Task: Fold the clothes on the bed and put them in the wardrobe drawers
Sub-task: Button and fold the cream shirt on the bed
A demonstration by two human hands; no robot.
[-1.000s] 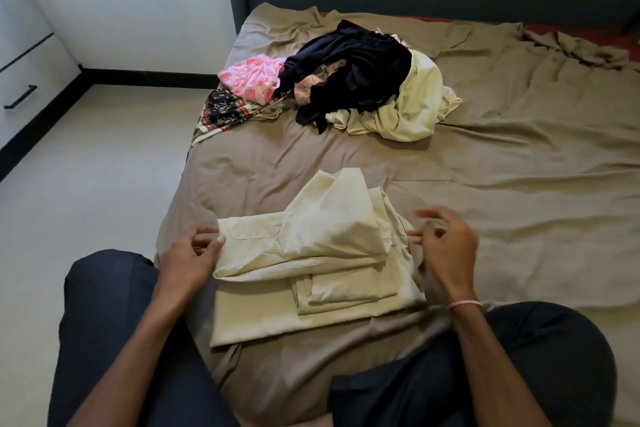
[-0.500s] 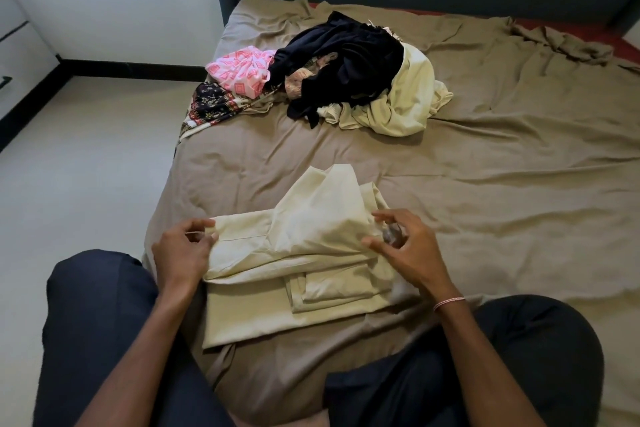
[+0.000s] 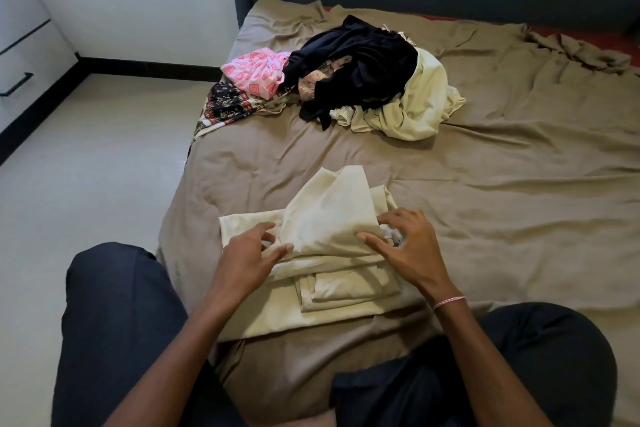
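L hand (image 3: 247,262) & R hand (image 3: 414,251) — fingers spread (gripping nothing) — rest on cream garment (image 3: 329,222), at its 8 & 4 o'clock.

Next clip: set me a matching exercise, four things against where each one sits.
Things:
1 folded cream garment
2 black garment
3 pink garment
4 drawer handle

Places:
A far left edge of view
B top of the pile
C nearest, below left hand and right hand
D left side of the pile

Pairs: 1-C, 2-B, 3-D, 4-A
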